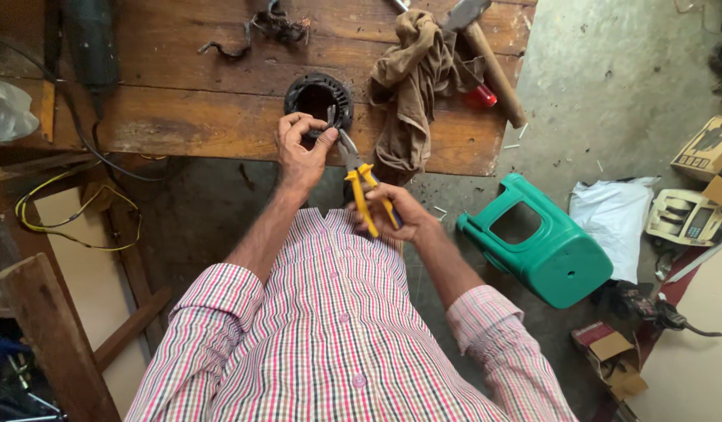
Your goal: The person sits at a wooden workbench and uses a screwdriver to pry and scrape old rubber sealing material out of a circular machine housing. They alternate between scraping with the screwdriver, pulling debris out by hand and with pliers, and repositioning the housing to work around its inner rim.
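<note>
Left hand (300,148) is up at the near edge of the wooden surface (181,117), forearm stretched forward from a rolled checked sleeve, wrist bent back a touch. Its fingers curl over the rim of the black ring-shaped motor part (318,99), thumb and forefinger pinching at the ring's near edge: a clenched grip on the ring. The ring sits on the surface right at the front edge, dark hollow facing up.

Right hand (398,212) hangs lower and nearer the body, elbow out to the side, fist wrapped tight around the yellow handles of the pliers (359,176). The pliers angle up and left, their metal nose meeting the ring's rim just beside the left fingertips.

Just right of the ring a brown rag (412,86) lies bunched on the surface, draping over the edge. A wooden-handled hammer (490,59) lies behind it, with something red (480,97) beside it. Twisted scrap wire (267,27) lies at the far side. Down on the floor, a green plastic stool (545,250) lies tipped over.
</note>
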`<state>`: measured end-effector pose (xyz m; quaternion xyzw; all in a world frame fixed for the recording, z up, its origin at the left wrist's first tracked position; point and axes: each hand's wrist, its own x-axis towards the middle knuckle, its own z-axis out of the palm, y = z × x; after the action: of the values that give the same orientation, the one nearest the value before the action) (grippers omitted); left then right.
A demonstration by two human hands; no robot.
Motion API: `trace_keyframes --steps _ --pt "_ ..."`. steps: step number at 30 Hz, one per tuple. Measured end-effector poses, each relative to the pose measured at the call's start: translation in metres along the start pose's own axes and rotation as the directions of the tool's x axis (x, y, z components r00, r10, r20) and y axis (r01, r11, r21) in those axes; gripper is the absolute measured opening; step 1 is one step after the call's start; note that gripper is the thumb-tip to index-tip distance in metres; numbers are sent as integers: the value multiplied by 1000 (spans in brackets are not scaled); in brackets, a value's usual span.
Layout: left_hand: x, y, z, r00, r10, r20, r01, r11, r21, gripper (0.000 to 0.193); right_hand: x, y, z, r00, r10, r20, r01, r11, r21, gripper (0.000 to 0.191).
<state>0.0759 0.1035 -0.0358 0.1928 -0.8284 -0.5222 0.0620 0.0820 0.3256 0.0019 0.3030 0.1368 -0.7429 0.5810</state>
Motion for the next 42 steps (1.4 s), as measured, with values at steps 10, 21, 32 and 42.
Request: trace_keyframes --steps 10,21,32,42 --pt "22 22 -43 991 127 -45 -112 962 251 40 33 22 9 614 -773 -162 -222 28 -975 34" --pt "122 17 -29 804 317 503 -586 561 584 43 63 31 15 221 -953 209 -401 -284 -871 43" --pt "54 20 -62 909 173 379 -302 901 313 97 29 31 42 496 -867 -43 -224 -80 -971 55" --pt "48 26 -45 949 168 266 -197 977 87 21 11 -4 56 838 -527 -140 -56 173 -983 48"
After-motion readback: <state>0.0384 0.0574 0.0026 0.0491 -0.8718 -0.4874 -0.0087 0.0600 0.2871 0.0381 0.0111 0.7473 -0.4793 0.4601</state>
